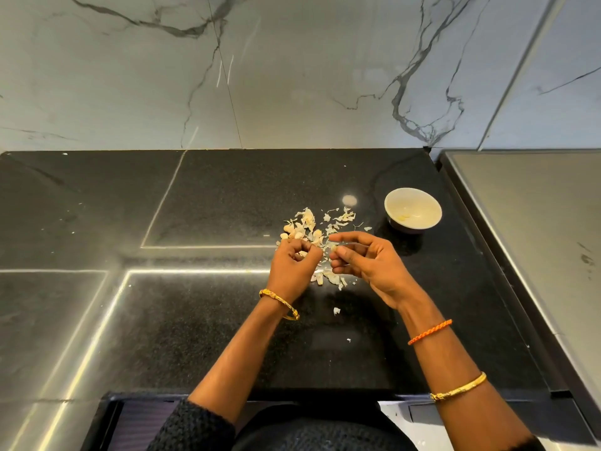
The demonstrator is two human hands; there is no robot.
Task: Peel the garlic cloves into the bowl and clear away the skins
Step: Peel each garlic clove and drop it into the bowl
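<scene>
A pile of pale garlic skins and several unpeeled cloves lies on the black counter. My left hand hovers over the pile with its fingers curled; something pale shows inside them, and I cannot tell what it is. My right hand pinches a garlic clove between thumb and fingers, close beside the left hand. A small white bowl stands to the right of the pile and holds a few peeled pieces.
A marble wall backs the counter. A grey steel surface runs along the right, raised above the counter. Loose skin flakes lie nearer to me. The counter's front edge is just below my forearms.
</scene>
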